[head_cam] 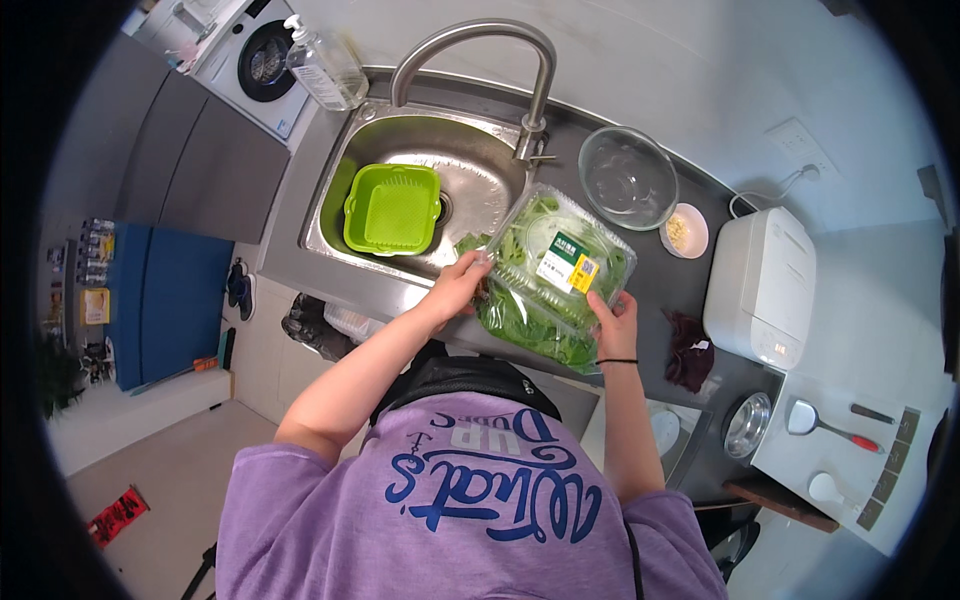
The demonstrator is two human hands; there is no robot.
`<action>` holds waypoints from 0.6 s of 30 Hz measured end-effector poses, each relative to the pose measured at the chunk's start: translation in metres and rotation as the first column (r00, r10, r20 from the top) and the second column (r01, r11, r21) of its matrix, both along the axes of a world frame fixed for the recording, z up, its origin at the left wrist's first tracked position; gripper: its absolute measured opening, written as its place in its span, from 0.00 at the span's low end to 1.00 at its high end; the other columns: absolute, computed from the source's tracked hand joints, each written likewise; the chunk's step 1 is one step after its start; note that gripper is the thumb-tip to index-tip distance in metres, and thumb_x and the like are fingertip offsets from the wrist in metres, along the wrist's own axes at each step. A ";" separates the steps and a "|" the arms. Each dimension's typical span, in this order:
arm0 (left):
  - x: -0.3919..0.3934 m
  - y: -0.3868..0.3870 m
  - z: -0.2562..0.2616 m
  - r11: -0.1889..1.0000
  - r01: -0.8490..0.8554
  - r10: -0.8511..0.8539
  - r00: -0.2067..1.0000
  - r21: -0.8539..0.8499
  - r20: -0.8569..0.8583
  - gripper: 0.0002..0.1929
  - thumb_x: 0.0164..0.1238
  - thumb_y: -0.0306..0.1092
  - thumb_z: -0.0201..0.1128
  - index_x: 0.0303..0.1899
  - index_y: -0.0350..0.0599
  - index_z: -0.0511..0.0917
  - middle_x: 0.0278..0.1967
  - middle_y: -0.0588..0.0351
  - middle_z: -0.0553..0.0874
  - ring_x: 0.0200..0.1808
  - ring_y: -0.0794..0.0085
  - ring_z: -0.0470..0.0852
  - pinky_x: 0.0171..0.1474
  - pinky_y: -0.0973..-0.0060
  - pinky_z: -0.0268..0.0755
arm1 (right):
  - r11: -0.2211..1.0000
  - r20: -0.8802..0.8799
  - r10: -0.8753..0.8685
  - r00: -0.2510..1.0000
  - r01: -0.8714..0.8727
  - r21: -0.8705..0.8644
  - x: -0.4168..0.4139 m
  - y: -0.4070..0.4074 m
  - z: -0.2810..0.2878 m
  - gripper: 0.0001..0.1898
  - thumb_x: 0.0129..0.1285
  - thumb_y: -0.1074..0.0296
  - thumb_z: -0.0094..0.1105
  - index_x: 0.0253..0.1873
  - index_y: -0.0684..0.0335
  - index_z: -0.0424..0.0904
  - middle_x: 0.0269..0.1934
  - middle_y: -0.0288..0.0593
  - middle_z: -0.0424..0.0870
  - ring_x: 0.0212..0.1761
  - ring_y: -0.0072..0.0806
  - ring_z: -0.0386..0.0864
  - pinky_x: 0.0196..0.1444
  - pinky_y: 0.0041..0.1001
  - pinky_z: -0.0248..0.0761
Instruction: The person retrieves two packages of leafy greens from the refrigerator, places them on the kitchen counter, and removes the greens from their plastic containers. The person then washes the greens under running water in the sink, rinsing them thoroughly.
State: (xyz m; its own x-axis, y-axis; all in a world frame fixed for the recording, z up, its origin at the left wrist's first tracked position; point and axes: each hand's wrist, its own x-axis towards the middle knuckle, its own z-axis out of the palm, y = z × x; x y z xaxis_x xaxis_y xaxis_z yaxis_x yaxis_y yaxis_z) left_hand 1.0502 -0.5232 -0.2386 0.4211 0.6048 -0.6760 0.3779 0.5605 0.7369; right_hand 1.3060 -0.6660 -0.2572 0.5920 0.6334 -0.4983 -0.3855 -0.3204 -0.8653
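My left hand (pixel 454 289) grips the left edge of a clear plastic box of leafy greens (pixel 529 262). On the right side, my right hand (pixel 616 326) holds the same box near its lower corner. The box bears a green, white and yellow label. More leafy greens (pixel 517 322) in clear plastic show below it, between my hands; whether they are a separate pack I cannot tell. Left of the box, a green plastic basket (pixel 392 210) sits inside the stainless steel sink (pixel 476 165), beside the drain.
A curved faucet (pixel 534 112) stands behind the sink, a pump bottle (pixel 322 71) at its left corner. To the right are a glass bowl (pixel 628 178), a small bowl of chopped pieces (pixel 686 230), a white appliance (pixel 761 289), a dark cloth (pixel 686 349) and a metal bowl (pixel 748 425).
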 end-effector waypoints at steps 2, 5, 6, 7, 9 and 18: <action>0.000 -0.004 -0.006 0.997 0.066 -0.065 0.997 -0.025 0.033 0.21 0.79 0.54 0.51 0.62 0.55 0.73 0.53 0.60 0.81 0.53 0.72 0.80 0.46 0.65 0.77 | 0.999 -0.031 -0.023 0.999 0.022 -0.031 -0.003 -0.019 0.008 0.35 0.58 0.65 0.78 0.64 0.64 0.64 0.49 0.43 0.81 0.43 0.25 0.80 0.32 0.23 0.69; 0.014 -0.023 -0.018 0.993 0.107 -0.099 0.983 -0.048 0.156 0.14 0.80 0.48 0.52 0.55 0.54 0.77 0.45 0.64 0.84 0.44 0.79 0.81 0.41 0.75 0.76 | 0.993 -0.049 -0.111 0.993 0.108 -0.054 0.015 -0.047 0.017 0.33 0.59 0.67 0.77 0.62 0.64 0.64 0.49 0.42 0.82 0.41 0.24 0.79 0.31 0.22 0.69; 0.022 -0.030 -0.020 0.984 0.180 -0.176 0.966 -0.003 0.191 0.14 0.80 0.47 0.53 0.54 0.52 0.78 0.44 0.63 0.83 0.43 0.79 0.81 0.40 0.76 0.76 | 0.985 -0.022 -0.174 0.985 0.173 -0.023 0.023 -0.056 0.018 0.31 0.60 0.68 0.76 0.63 0.65 0.67 0.50 0.42 0.82 0.41 0.23 0.80 0.32 0.22 0.69; 0.031 -0.035 -0.021 0.964 0.260 -0.266 0.943 0.054 0.199 0.13 0.80 0.45 0.54 0.53 0.51 0.78 0.44 0.63 0.83 0.43 0.80 0.80 0.39 0.78 0.76 | 0.972 -0.037 -0.233 0.972 0.234 0.003 0.034 -0.062 0.017 0.30 0.61 0.68 0.75 0.64 0.66 0.67 0.51 0.43 0.82 0.42 0.23 0.81 0.33 0.22 0.71; 0.048 -0.037 -0.013 0.911 0.379 -0.407 0.890 0.162 0.204 0.12 0.78 0.43 0.56 0.52 0.48 0.79 0.42 0.63 0.83 0.43 0.81 0.79 0.38 0.79 0.76 | 0.935 -0.093 -0.340 0.936 0.347 0.074 0.058 -0.074 0.015 0.29 0.64 0.68 0.73 0.66 0.68 0.69 0.53 0.44 0.82 0.44 0.24 0.82 0.36 0.23 0.73; 0.050 -0.043 0.214 0.758 0.277 -0.626 0.563 0.590 0.540 0.09 0.73 0.32 0.63 0.48 0.41 0.83 0.50 0.52 0.82 0.47 0.65 0.82 0.50 0.72 0.75 | 0.984 0.601 -0.133 0.788 0.176 -0.012 0.068 -0.108 0.025 0.32 0.68 0.62 0.69 0.71 0.70 0.67 0.69 0.51 0.70 0.71 0.37 0.69 0.72 0.35 0.63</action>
